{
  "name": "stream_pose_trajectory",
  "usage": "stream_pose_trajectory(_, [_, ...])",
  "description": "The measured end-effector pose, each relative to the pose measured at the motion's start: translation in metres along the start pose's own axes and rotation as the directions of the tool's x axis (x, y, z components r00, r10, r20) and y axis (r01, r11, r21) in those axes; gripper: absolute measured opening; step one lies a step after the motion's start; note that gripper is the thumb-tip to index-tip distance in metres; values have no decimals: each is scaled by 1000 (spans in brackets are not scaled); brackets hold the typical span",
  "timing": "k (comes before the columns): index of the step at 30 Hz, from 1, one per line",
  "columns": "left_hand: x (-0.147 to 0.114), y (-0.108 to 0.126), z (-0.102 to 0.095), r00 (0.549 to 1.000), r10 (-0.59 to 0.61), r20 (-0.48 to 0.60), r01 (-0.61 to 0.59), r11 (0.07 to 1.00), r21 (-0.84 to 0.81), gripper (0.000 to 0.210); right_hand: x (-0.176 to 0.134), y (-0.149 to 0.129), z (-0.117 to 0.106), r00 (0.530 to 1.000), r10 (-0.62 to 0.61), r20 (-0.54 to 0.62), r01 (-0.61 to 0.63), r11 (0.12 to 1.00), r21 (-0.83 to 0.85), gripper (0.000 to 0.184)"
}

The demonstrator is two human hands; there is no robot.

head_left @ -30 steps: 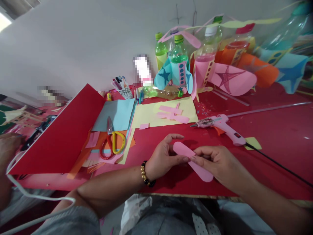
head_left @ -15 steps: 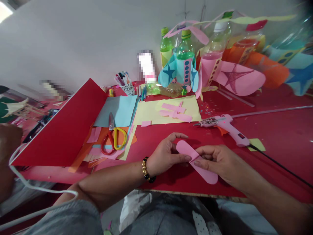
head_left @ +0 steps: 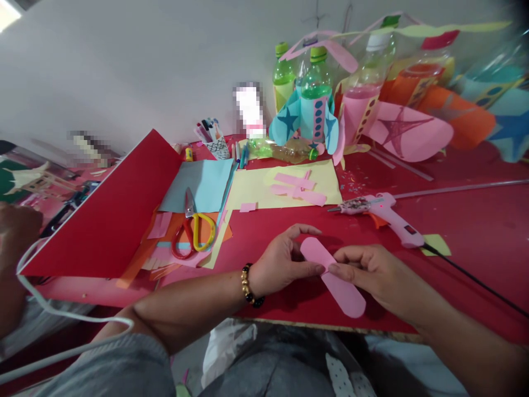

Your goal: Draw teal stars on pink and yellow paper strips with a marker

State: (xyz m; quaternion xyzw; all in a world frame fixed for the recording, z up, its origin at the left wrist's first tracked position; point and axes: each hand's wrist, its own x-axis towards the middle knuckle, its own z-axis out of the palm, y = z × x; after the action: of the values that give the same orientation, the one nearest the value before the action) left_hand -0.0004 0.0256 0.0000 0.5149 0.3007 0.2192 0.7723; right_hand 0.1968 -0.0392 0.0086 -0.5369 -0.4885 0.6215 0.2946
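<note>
A pink paper strip with rounded ends (head_left: 342,289) is pinched at its middle by both hands, above the red table (head_left: 289,309) near its front edge. My left hand (head_left: 285,259) grips it from the left, thumb on top and index finger stretched out behind. From the right, my right hand (head_left: 367,270) holds it between thumb and fingers, its thumb close to the left thumb. Beyond the hands lie crossed pink paper strips (head_left: 303,193) on a pale yellow sheet (head_left: 248,187). A pink glue gun (head_left: 388,212) rests behind my right hand.
Scissors (head_left: 193,226) lie on paper scraps at the left, beside a blue sheet (head_left: 202,182) and a standing red board (head_left: 111,220). Paper-trimmed bottles (head_left: 316,105) line the back right. A pen cup (head_left: 217,148) stands at the back. Another person's hand (head_left: 19,231) is far left.
The pink strip has turned slightly, its lower end swinging down and a little left, and the fingers have shifted at its middle. Both hands keep their hold.
</note>
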Motion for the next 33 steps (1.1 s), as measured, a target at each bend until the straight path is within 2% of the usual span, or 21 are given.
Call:
stream_pose_trajectory(10, [1,-1,-1,1000,-18,-2,18,998,55,65,0,-1,2,999,-32,-41,29,996,-86,41])
stream_pose_trajectory(17, [-1,0,3,999,25,25,-26,1000,14,67,-1,0,3,998,-49,-45,45,994,-103,34])
stream_pose_trajectory(22, [0,-1,3,999,28,-31,-31,997,-75,62,-1,-1,4,999,-42,14,42,998,-39,31])
stream_pose_trajectory(28, [0,2,4,997,30,-67,-36,994,-104,51,-2,-4,5,996,-82,-36,80,996,-34,27])
stream_pose_trajectory(31, [1,3,5,998,41,-52,-47,992,-115,38,-2,0,5,976,-168,-135,150,979,-138,17])
stream_pose_trajectory(33, [1,3,5,997,58,-42,-63,991,-121,37,-2,3,5,909,-336,-245,237,903,-359,3])
